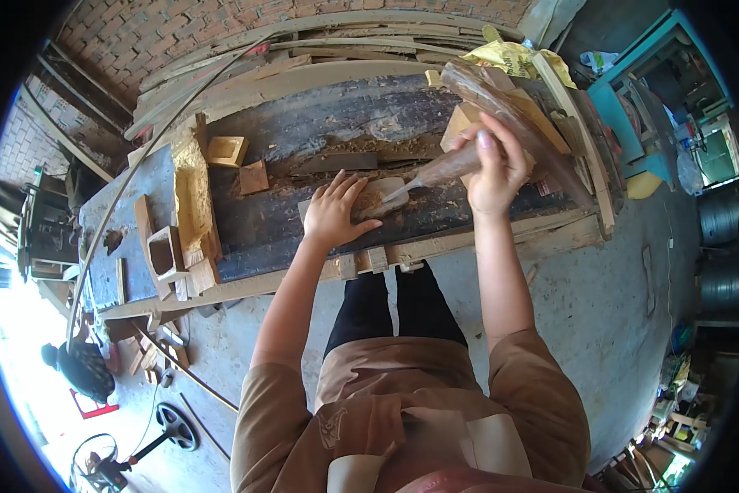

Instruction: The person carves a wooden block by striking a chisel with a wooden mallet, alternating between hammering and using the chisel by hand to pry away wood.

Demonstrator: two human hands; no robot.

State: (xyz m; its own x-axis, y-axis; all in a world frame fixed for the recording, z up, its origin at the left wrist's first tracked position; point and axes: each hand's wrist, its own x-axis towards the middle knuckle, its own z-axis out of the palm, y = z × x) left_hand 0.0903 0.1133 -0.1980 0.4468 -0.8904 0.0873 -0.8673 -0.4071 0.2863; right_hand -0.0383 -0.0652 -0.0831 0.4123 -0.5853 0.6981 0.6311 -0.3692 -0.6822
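My left hand (337,212) lies flat with its fingers spread, pressing on a small pale wooden piece (396,187) on the workbench (246,226). My right hand (497,168) grips the rear end of a chisel (448,168) by its thick wooden handle. The chisel slants down to the left, and its metal blade meets the wooden piece just right of my left thumb. Beyond my right hand, a long round wooden club (489,94) rests across a wooden block (461,123). My palm hides part of the wooden piece.
On the bench's left stand a carved yellowish wooden trough (193,197), an open-topped wooden box (166,253) and a smaller box (227,151). A yellow sack (517,57) sits at the back right. Long planks (328,41) line the brick wall. Offcuts lie on the floor left.
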